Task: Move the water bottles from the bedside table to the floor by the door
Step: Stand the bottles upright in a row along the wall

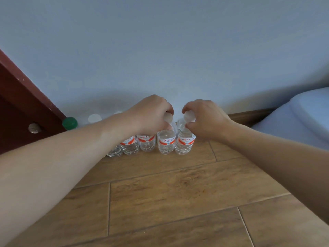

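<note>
While the bottle row lines the wall, the floor before the wall lies open, door and bin flanking | your left hand grips one bottle by its cap | your right hand pinches the next bottle by its cap, both upright by the wall.

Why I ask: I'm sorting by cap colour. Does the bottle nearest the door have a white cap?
No, the bottle nearest the door has a green cap.
</note>
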Demonstrator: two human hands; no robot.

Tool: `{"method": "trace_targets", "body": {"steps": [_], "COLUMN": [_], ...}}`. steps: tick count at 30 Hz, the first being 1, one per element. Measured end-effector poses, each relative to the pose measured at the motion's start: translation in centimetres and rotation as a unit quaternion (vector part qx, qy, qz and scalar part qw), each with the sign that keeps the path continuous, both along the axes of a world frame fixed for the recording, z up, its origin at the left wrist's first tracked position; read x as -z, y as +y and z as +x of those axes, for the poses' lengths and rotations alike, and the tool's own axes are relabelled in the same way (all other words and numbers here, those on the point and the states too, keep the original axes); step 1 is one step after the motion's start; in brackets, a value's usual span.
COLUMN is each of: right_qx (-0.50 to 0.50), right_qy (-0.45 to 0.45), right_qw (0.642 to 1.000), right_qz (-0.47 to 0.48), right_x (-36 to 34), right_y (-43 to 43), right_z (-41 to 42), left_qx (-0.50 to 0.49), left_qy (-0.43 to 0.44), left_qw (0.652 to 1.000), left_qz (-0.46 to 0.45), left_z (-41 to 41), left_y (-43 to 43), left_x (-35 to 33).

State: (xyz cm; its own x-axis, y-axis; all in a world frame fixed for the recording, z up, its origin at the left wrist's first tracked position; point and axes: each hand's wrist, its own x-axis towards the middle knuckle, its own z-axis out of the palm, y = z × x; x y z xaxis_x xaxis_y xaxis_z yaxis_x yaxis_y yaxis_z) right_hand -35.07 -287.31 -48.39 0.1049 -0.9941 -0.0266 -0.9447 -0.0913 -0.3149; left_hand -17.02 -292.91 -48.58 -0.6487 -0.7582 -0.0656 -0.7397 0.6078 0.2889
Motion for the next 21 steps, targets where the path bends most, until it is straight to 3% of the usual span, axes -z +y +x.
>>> {"method": "trace_targets", "body": {"steps": [21], "right_qx": [0.02], "right_qy": [-0.01], "right_qw": [1.0], "right_qz": [-0.01], "right_x": [0.9], "right_y": [-2.8], "right_z": [0.2], "left_qx": [-0.032], "left_qy": [0.039], "left_qw": [0.999], "left_qz": [-0.007], "left_z": [0.3], "left_y": [-2.3], "left_x": [1.9]}}
